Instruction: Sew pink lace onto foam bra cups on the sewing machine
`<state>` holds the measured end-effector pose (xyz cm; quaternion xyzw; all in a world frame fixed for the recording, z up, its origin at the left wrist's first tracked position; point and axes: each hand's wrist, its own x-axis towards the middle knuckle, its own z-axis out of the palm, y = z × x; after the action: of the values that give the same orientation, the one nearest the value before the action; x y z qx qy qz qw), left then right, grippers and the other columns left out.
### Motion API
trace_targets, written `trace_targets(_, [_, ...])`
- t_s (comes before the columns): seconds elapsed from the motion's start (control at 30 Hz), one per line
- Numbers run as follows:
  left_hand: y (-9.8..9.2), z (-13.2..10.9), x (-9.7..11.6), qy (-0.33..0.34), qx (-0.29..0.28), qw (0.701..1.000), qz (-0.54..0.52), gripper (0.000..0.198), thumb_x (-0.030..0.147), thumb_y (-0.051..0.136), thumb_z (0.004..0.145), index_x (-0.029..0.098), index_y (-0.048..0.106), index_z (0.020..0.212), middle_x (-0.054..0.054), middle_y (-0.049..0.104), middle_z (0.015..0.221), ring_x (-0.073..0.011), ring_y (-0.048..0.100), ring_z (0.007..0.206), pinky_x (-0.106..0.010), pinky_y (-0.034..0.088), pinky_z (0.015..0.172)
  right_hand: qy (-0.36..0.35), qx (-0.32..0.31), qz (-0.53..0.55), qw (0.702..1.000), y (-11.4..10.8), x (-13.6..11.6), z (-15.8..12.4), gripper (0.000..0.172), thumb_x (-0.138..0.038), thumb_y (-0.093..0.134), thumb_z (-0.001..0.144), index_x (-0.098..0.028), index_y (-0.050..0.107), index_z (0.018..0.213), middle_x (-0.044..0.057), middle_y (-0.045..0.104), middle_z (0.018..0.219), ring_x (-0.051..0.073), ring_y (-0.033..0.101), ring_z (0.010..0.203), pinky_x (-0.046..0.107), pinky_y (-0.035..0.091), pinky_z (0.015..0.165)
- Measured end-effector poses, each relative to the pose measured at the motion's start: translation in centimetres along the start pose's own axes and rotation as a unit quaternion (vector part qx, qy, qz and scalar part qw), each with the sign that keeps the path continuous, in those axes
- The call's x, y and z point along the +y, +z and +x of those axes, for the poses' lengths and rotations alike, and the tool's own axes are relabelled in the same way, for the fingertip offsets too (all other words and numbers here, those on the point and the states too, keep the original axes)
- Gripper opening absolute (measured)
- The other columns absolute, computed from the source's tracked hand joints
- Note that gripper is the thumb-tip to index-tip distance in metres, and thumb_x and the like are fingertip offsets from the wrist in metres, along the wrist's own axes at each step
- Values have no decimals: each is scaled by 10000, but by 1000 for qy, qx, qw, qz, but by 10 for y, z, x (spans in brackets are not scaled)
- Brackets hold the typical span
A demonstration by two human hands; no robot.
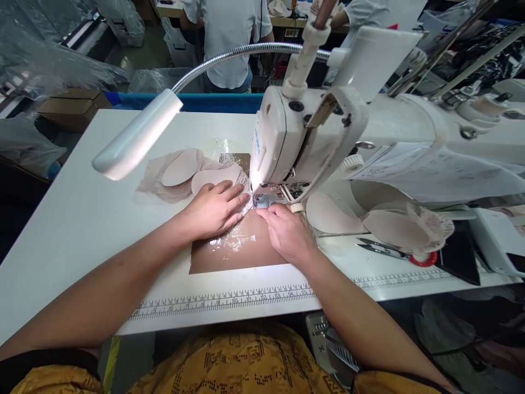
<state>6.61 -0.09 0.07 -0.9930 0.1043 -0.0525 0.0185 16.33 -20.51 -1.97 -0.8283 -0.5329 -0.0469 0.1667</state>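
My left hand [217, 209] lies flat, fingers stretched out, on pale pink lace fabric [248, 203] beside the needle area of a white sewing machine [268, 137]. Two smooth pale bra cups [180, 168] joined with sheer lace spread out to the left of the machine head, partly under that hand. My right hand [290, 234] is closed just in front of the needle, with its thumb and forefinger pressed together at the fabric's edge. What sits between those fingertips is too small to make out. A shiny brown sheet [235, 251] lies on the table beneath both hands.
A lamp [137, 134] on a bendable metal neck hangs over the table's left side. More bra cups [334, 212] rest right of the needle, near red-handled scissors [422, 259]. A printed ruler [229, 301] runs along the front edge. A person in a white shirt [229, 44] is behind the table.
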Motion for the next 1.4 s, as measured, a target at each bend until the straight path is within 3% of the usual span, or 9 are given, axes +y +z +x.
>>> trace_targets(0.13, [-22,-7,7,-53,-72,996,-14,569,550,403,938,118,559,1275,-161,620,1172,-328,579,963,-366,427,633,0,12,8,1000,0,3,-1,410,-68,468,834,-197,678,1161,53,669,969,188,509,765,318,356,670])
trace_targets(0.37, [-50,-15,13,-25,-151,977,-149,510,554,424,928,140,644,1128,-100,649,948,-212,626,737,-311,456,623,-1,9,-11,1000,-1,4,-1,351,-76,469,839,-195,693,1082,60,672,909,190,513,731,317,351,671])
trace_targets(0.57, [-37,-21,32,38,-104,980,-164,315,406,630,826,136,672,984,-120,632,991,-242,604,878,-322,487,721,-2,10,-1,1000,-2,4,-1,365,-70,463,827,-194,687,1087,66,682,917,199,552,765,322,374,703])
trace_targets(0.63, [-30,-21,39,39,-95,982,-161,194,290,557,876,131,667,878,-114,635,950,-225,597,841,-320,479,713,2,1,16,1000,-3,4,-2,359,-68,463,826,-195,687,1076,65,685,938,204,573,802,322,389,715])
trace_targets(0.73, [-25,-19,37,7,-82,975,-206,275,198,411,937,130,638,797,-89,634,831,-191,585,762,-302,458,692,0,-14,65,998,-7,4,-3,375,-71,465,834,-209,670,1117,49,685,1009,197,596,867,309,421,742])
trace_targets(0.9, [-27,-13,12,-64,-111,914,-385,240,302,417,942,154,550,807,-7,553,694,-127,488,601,-242,390,564,-13,-23,136,990,-9,2,-3,435,-74,503,821,-216,617,1216,36,649,1152,179,605,919,295,454,790])
trace_targets(1.07, [-23,-12,-1,-69,-112,872,-471,240,334,400,943,158,509,822,-1,528,766,-125,487,689,-233,417,650,11,-22,168,986,-6,-3,2,323,-62,560,797,-203,668,1067,24,659,1030,133,576,756,254,426,691])
trace_targets(1.2, [-26,-14,5,-54,-140,887,-436,234,336,425,932,165,549,834,-2,564,759,-128,504,667,-229,398,619,-27,-11,209,978,-7,-5,0,87,-184,599,855,-172,671,808,12,620,797,117,540,705,234,384,638])
trace_targets(1.4, [-36,-15,12,9,-122,926,-357,263,321,442,936,165,653,954,-53,651,871,-164,594,761,-258,445,686,-78,-29,129,988,-7,0,-10,246,-284,539,924,-160,673,760,28,616,745,135,539,725,264,388,699])
